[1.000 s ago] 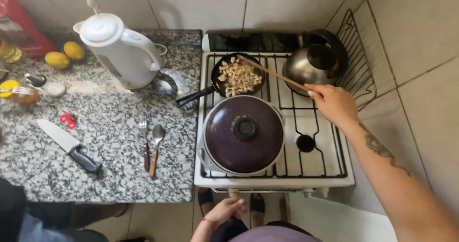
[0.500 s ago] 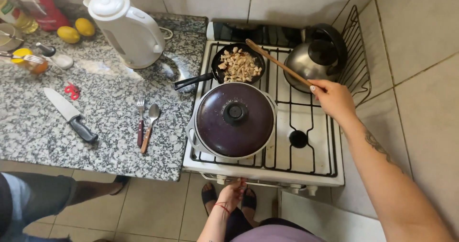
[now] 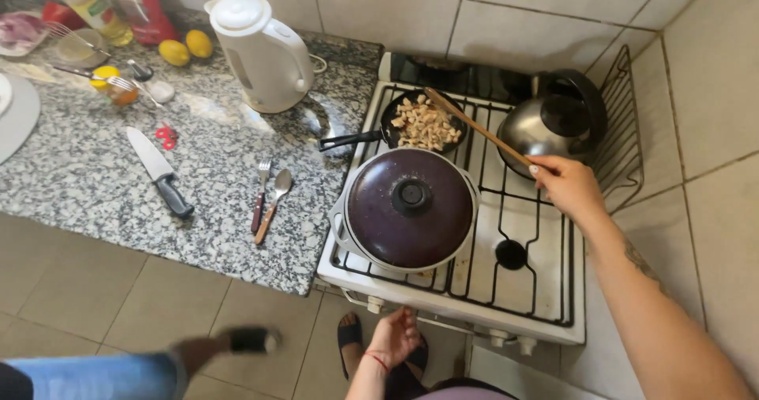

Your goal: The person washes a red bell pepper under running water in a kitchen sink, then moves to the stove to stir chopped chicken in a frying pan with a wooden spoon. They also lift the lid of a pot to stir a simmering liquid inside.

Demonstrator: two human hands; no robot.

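Our right hand (image 3: pixel 571 188) grips the wooden spoon (image 3: pixel 477 128), its tip in the small frying pan (image 3: pixel 419 123) at the stove's (image 3: pixel 545 289) back edge; our left hand (image 3: pixel 393 338) hangs open, empty, below the front edge

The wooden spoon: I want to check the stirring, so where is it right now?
In the head view, the wooden spoon lies slanted over the stove's back burners, its tip in the small frying pan of food, its handle in the right hand, beside the steel kettle.

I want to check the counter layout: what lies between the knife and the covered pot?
In the head view, a fork and a spoon lie side by side on the counter between the knife and the covered pot.
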